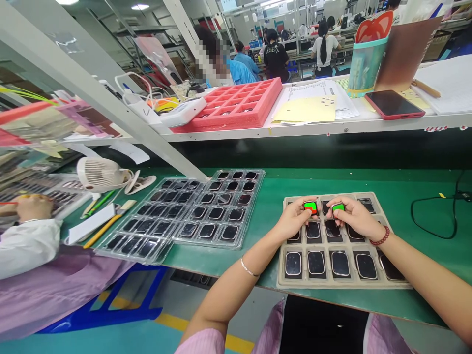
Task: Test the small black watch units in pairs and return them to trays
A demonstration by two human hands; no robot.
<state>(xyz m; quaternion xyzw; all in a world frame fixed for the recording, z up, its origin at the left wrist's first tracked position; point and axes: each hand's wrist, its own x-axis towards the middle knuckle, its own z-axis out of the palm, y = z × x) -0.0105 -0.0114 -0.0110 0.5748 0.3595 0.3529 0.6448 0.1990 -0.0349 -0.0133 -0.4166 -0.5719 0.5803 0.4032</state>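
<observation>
Lit watch (310,208) is clamped in fingers of left hand (293,219), second watch (338,211) in those of right hand (356,216), both over tray (328,246). Both are held screen-up; long axes can't be told.

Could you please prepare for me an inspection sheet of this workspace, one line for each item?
Surface: green worktop.
Things in hand: left device, lit green and red; right device, lit green, partly covered by the thumb. Beige tray below holds dark-screened devices.
Clutter: white fan and clear trays to the left.
Grip: left hand and right hand each hold one device.
Cables: black cable, looped at the right.
Surroundings: shelf with phone and red foam tray; co-worker's hand at far left.
</observation>
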